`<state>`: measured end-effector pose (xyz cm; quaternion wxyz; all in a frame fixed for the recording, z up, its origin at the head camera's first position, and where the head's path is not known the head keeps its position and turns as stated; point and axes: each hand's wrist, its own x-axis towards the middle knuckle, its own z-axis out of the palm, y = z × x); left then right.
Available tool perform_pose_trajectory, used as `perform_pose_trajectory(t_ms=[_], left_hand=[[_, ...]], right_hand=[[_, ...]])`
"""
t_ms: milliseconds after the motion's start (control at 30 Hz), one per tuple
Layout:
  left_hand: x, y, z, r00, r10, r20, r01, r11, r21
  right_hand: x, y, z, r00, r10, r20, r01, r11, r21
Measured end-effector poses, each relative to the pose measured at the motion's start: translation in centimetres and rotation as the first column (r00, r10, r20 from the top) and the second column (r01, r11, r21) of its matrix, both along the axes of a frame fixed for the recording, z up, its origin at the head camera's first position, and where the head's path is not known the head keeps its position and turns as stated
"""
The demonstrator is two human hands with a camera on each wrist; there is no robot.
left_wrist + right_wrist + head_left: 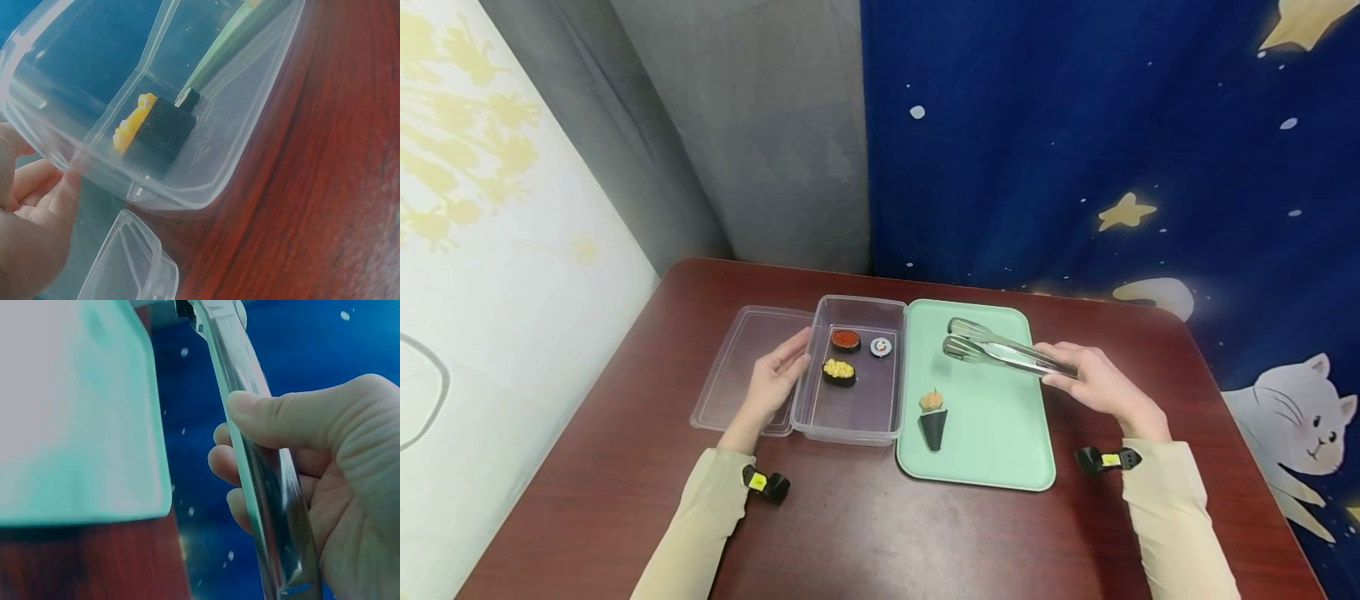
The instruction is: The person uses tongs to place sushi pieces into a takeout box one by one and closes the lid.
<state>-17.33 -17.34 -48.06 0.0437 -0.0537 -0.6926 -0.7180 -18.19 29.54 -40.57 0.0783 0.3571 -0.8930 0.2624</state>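
Observation:
My right hand (1093,379) holds a pair of metal tongs (259,462), thumb on one side and fingers on the other. The tongs' two tips are spread apart over the green tray (1000,442), with nothing between them. On the tray lies a black cone-shaped hand roll (933,429) with a tan top. My left hand (775,379) touches the left wall of a clear plastic box (244,144) with its fingers fairly straight. Inside the box are a sushi with red roe (846,340), a sushi with yellow topping (159,134) and a small round sushi roll (881,347).
A clear lid (722,392) lies left of the box, partly behind my left hand and forearm. Box and tray stand side by side on a dark red wooden table (850,533). Behind the table hang a grey curtain (775,125) and a blue patterned curtain (1037,167).

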Motion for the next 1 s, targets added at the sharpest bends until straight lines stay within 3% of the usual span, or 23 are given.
perform_pose_trajectory(t_ms=[533,1000], left_hand=[[-0.1,0.0,0.0,1.000,-0.010,-0.012,0.010,1.000,0.000],[-0.2,0.0,0.0,1.000,0.003,-0.006,-0.003,1.000,-0.002]], right_hand=[[-2.2,-6.6,1.9,0.982,0.119,0.145,-0.125,0.992,0.033],[-3.5,-10.7,2.8,0.970,0.178,0.166,-0.206,0.964,0.168]])
